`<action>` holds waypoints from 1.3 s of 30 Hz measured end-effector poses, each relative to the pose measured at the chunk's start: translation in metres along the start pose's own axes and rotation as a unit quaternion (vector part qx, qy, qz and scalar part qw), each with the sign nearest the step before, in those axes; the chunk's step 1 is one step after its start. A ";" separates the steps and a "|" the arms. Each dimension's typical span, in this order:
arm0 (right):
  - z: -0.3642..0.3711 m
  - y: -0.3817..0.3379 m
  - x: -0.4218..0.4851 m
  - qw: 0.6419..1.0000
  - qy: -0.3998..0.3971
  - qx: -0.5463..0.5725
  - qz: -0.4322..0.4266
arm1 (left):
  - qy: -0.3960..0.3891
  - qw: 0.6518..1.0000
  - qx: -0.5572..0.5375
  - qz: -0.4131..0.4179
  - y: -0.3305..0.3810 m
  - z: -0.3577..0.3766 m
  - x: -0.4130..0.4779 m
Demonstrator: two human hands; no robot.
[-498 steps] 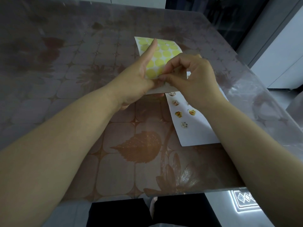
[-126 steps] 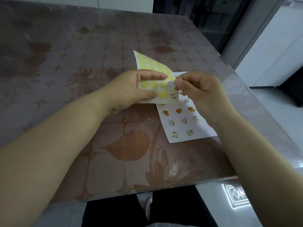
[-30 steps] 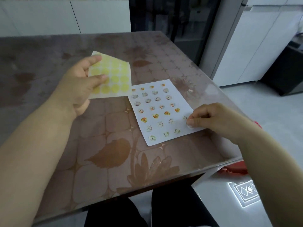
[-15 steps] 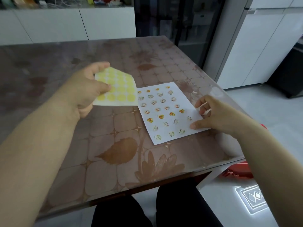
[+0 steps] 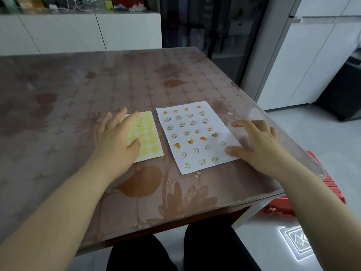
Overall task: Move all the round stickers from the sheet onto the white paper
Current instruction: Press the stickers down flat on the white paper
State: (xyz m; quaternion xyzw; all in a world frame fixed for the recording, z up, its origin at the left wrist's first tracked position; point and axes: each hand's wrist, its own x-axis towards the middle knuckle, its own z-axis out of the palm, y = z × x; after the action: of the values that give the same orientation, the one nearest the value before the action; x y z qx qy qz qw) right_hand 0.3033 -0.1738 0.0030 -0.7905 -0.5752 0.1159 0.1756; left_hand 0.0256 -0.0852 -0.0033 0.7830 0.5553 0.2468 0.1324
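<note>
Sheet is down flat now; my left hand, spread, hides its left side. Right hand, spread, empty, covers the white paper corner by the table edge.

- A brown table with a leaf-and-flower pattern under a glossy cover.
- White cabinets beyond the hands.
- A dark glass-fronted unit ahead.
- Pale tiled floor to the right.
</note>
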 end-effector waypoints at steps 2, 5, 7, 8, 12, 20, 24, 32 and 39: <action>0.001 -0.001 -0.002 1.000 -0.004 -0.022 -0.001 | -0.006 0.999 0.013 0.040 0.001 0.004 -0.004; 0.002 -0.002 -0.003 1.000 -0.013 -0.018 -0.015 | -0.036 0.996 0.027 0.082 0.003 0.007 -0.008; 0.003 -0.002 -0.003 1.000 -0.022 -0.008 -0.021 | -0.055 0.994 0.037 0.092 0.002 0.008 -0.009; 0.004 -0.003 -0.003 0.999 -0.022 -0.004 -0.025 | -0.061 0.993 0.040 0.093 0.002 0.008 -0.009; 0.009 -0.005 -0.006 0.997 0.002 0.005 -0.077 | -0.080 0.992 0.045 0.091 0.001 0.007 -0.010; 0.016 -0.017 -0.008 0.989 -0.033 -0.020 -0.142 | -0.076 0.989 0.064 0.109 0.002 0.008 -0.010; 0.025 -0.016 -0.009 0.989 -0.040 -0.055 -0.130 | -0.075 0.988 0.052 0.122 0.000 0.008 -0.010; 0.025 -0.015 -0.008 0.990 -0.029 -0.050 -0.126 | -0.074 0.986 0.027 0.146 0.003 0.007 -0.011; 0.027 -0.015 -0.011 0.990 -0.005 -0.046 -0.130 | -0.056 0.987 0.009 0.147 0.002 0.004 -0.011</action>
State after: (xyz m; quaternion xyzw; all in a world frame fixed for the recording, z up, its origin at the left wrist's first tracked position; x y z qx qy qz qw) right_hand 0.2761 -0.1759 -0.0154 -0.7155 -0.6787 0.0698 0.1499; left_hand 0.0265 -0.0953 -0.0089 0.8702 0.4276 0.2141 0.1188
